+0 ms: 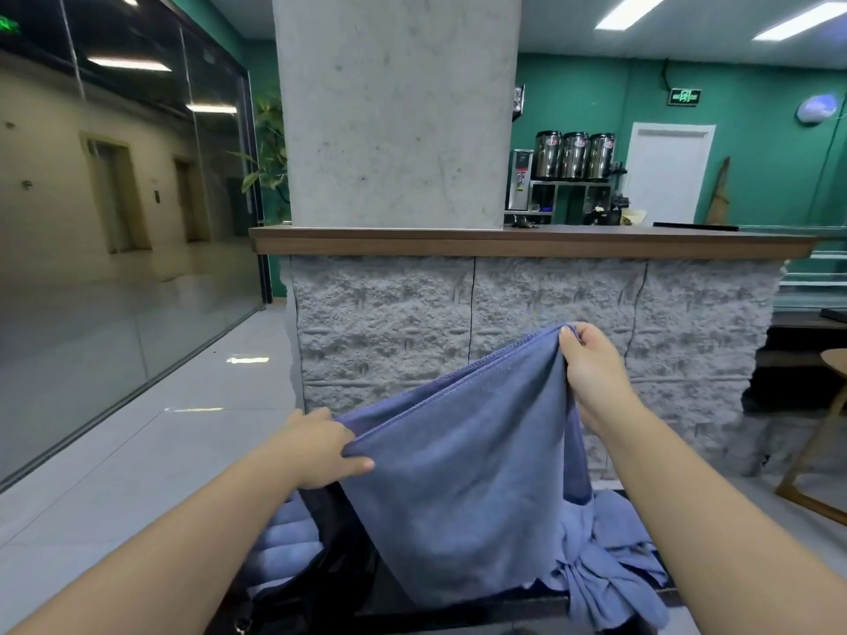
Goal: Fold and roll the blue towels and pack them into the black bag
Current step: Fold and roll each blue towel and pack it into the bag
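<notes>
I hold a blue towel (463,478) up in the air in front of me, doubled over so it hangs in a sagging fold. My left hand (321,446) pinches its upper edge at the left. My right hand (589,368) pinches the other top corner, higher and to the right. Below the towel lies a heap of loose blue towels (609,570) on a dark surface. At the lower left stands the black bag (330,588), open, with rolled blue towels (286,538) inside it. The hanging towel hides part of the bag.
A rough stone counter (527,323) with a wooden top (504,242) stands straight ahead, under a concrete pillar (394,107). A wooden table (820,433) is at the right edge. Glass wall (114,199) and tiled floor (160,442) lie to the left.
</notes>
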Available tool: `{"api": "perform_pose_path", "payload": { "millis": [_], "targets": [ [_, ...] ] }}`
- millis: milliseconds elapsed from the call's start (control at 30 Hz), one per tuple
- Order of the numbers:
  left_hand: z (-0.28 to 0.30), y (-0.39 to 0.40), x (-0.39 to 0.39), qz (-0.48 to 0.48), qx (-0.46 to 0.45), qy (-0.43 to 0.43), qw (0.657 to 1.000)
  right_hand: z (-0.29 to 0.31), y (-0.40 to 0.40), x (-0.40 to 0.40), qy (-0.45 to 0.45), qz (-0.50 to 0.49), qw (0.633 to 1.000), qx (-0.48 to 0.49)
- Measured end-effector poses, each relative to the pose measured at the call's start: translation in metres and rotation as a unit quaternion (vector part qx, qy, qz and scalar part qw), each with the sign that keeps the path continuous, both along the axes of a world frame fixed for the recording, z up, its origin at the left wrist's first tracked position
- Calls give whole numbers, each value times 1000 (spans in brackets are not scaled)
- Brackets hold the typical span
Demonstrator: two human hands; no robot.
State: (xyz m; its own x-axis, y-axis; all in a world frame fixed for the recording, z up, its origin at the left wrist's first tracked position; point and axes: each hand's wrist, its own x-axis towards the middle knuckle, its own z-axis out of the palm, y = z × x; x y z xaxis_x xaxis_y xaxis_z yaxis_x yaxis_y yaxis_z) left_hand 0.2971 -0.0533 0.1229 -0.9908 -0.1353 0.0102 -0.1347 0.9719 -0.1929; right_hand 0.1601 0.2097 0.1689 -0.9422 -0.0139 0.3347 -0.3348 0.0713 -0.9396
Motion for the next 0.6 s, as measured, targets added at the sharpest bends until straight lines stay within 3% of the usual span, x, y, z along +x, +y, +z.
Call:
{"api": "perform_pose_path", "payload": {
  "millis": [133, 233, 267, 300, 400, 467, 500, 600],
  "targets": [
    [2, -20, -10, -16, 7, 102, 995, -17, 12, -11, 25, -42, 998, 40],
    [1, -29, -14, -117, 38, 281, 952, -27, 21, -17, 16, -56, 995, 76],
    [2, -30, -14, -107, 71, 312, 941, -29, 23, -18, 12, -57, 995, 83],
    [4, -30, -14, -64, 151, 315, 935, -32, 25, -19, 6, -56, 994, 94],
    [1, -35, -16, -4, 225, 297, 928, -39, 28, -16, 16, -52, 991, 119],
    [3, -38, -16, -67, 191, 312, 928, -41, 27, -11, 19, -29, 996, 87],
    [6, -37, -14, -83, 140, 278, 947, -41, 27, -8, 16, -14, 997, 75],
    [1, -48, -15, -46, 53, 315, 946, -42, 28, -4, 25, 18, 997, 77]
  ]
}}
